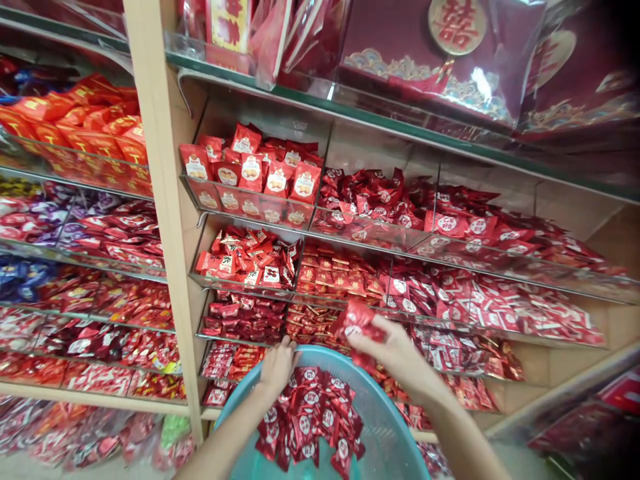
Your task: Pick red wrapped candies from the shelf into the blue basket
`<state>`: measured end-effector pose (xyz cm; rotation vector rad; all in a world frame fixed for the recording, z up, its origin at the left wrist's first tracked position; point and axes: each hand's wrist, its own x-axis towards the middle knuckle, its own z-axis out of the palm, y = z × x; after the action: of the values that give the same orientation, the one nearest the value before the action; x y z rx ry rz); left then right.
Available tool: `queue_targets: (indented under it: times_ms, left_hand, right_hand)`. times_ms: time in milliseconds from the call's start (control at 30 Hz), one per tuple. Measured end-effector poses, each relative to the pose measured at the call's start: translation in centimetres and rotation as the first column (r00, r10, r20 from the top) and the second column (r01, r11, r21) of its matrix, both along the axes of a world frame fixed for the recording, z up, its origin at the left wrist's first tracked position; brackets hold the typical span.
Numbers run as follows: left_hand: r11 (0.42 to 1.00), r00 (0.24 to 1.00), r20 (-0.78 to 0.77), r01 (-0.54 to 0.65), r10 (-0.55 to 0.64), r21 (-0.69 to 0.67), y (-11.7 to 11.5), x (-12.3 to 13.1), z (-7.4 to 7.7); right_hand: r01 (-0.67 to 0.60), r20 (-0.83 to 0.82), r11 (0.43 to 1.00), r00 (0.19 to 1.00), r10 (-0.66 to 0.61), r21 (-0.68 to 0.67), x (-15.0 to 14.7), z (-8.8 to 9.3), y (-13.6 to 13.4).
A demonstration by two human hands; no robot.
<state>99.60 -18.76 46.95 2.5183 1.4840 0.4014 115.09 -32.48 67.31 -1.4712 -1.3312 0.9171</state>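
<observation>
A turquoise plastic basket (387, 393) stands below me with a heap of small dark red wrapped candies (313, 420) inside. My left hand (276, 368) is closed over the far left part of its rim, fingers curled down. Above the rim on the right, my right hand (387, 343) pinches red candy packets (359, 317); how many cannot be made out. Just behind both hands are glass shelf compartments of red wrapped candies, among them dark red packets (245, 320) near my left hand and white-printed red ones (410, 290) near my right.
A wooden post (160, 200) divides the shelves. Orange-red packets (85, 120) fill racks on the left. Overhead, a glass shelf (300, 97) holds dark red gift bags (400, 40). Bagged candies (115, 437) lie low at the left. Clear front lips edge each shelf.
</observation>
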Motion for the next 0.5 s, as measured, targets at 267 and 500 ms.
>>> queue_targets:
  times_ms: [267,500]
  left_hand:
    - [1.0,0.999,-0.048,0.008,-0.007,0.03,0.0,0.0,0.1]
    - [1.0,0.999,-0.042,0.006,-0.004,0.031,0.0,0.1,0.1]
  right_hand:
    - [-0.148,-0.344,0.916,0.939,0.012,-0.374,1.8,-14.9,0.7]
    - [-0.119,-0.415,0.849,0.901,-0.125,-0.514,2.6,-17.3,2.3]
